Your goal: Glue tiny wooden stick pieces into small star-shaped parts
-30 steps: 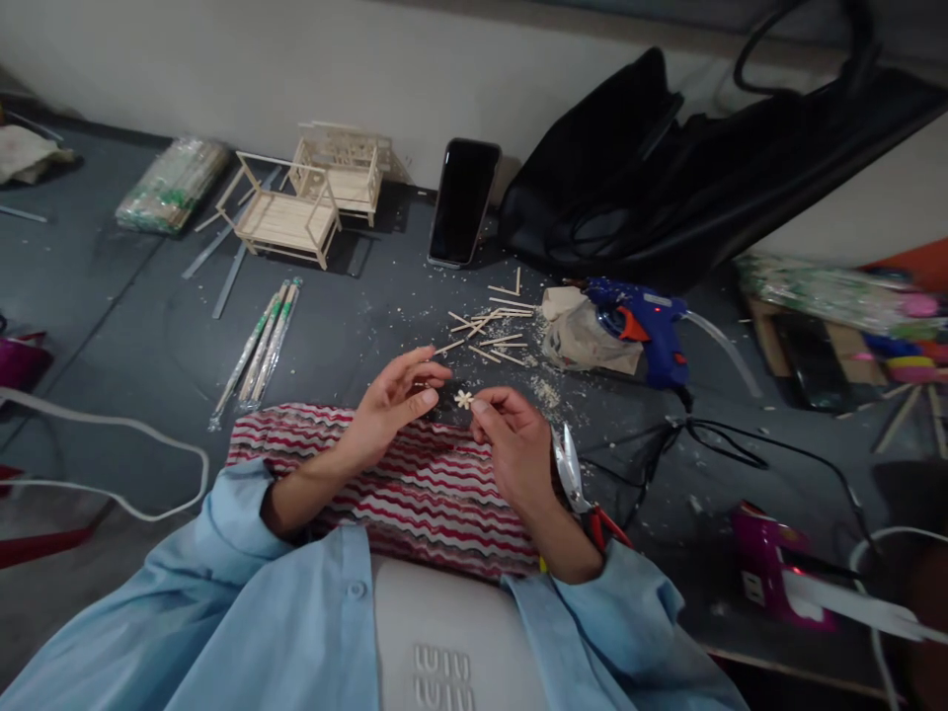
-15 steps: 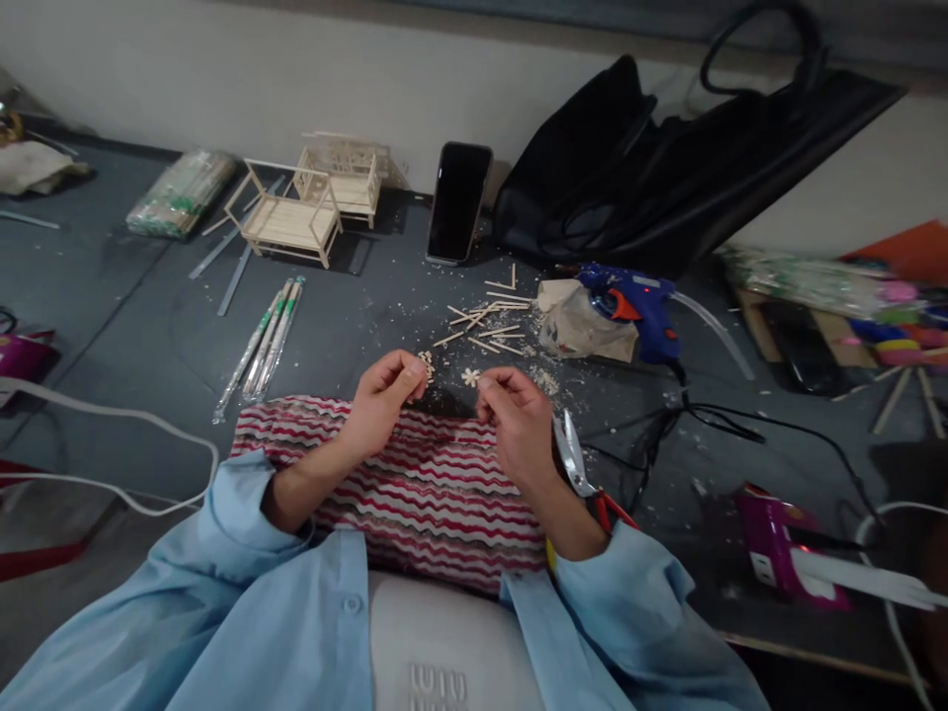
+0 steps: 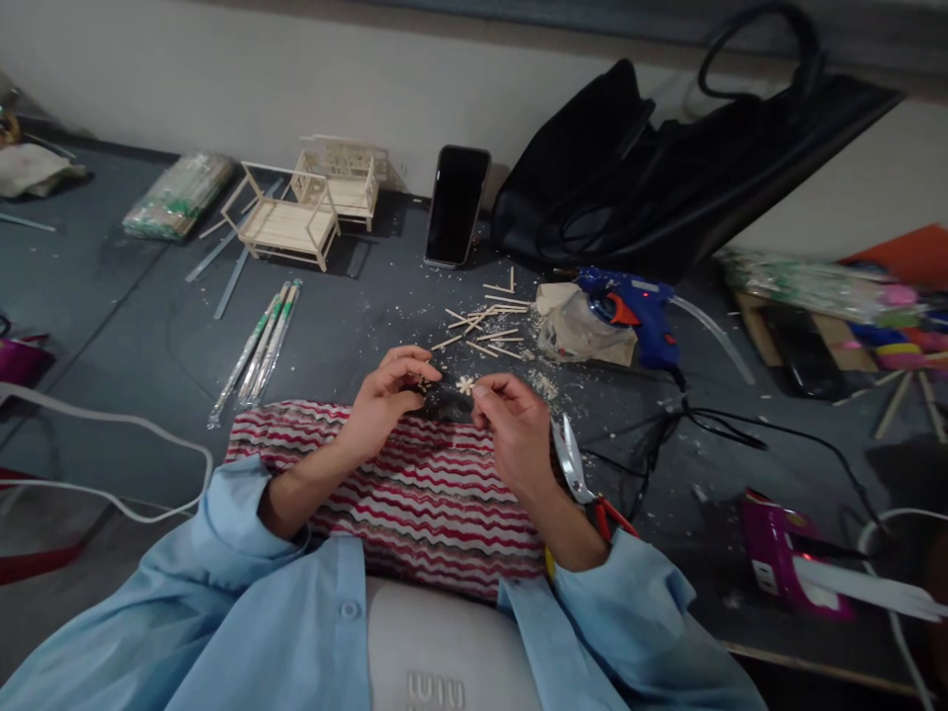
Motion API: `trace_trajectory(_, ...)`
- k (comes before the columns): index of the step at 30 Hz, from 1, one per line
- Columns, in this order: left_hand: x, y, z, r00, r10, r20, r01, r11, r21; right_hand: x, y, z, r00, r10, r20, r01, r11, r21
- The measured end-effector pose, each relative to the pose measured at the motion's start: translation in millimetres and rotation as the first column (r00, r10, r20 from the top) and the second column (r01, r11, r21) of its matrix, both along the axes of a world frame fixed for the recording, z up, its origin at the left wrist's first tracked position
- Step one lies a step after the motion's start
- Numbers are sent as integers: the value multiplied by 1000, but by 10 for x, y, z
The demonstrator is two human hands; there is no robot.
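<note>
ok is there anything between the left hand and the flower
Nothing visible stands in the way: only an open gap separates the left hand from the flower, pinched in the right hand.

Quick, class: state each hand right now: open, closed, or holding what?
Left hand: open and loosely curled, nothing visibly gripped.
Right hand: closed, pinching a small pale flower-shaped piece.

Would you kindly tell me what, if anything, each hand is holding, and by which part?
The right hand pinches a pale flower-shaped piece by its right edge; the left hand is open, with no hold visible.
</note>
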State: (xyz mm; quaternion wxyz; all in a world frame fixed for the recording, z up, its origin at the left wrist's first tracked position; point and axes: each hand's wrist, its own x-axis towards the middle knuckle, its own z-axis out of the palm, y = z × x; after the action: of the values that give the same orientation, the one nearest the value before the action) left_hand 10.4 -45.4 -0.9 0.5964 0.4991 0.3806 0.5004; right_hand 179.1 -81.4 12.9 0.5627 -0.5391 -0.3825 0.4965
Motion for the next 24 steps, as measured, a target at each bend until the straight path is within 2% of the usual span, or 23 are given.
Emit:
trace_trajectory(6, 78, -62, 60, 990, -135, 42, 139, 983, -124, -27, -18, 35, 996, 55, 71, -53, 998, -27)
trace_trajectory(8, 109, -83, 80, 988, -147, 40, 152, 975, -162, -35, -21, 41, 992, 76, 104, -73, 997, -33)
trace_trajectory(15, 121, -81, 97, 994, -110, -26, 103, 977, -185, -30, -22, 18, 964, 141, 224, -132, 990, -54)
trace_trajectory(20, 80, -58, 54, 993, -72, -95, 56, 985, -161, -21, -8, 10, 970, 106, 221, -96, 994, -57)
trace_trajectory(24, 55, -41, 0, 990, -76, -117, 59, 989, -138, -16, -14, 2, 966, 127, 226, -114, 991, -69)
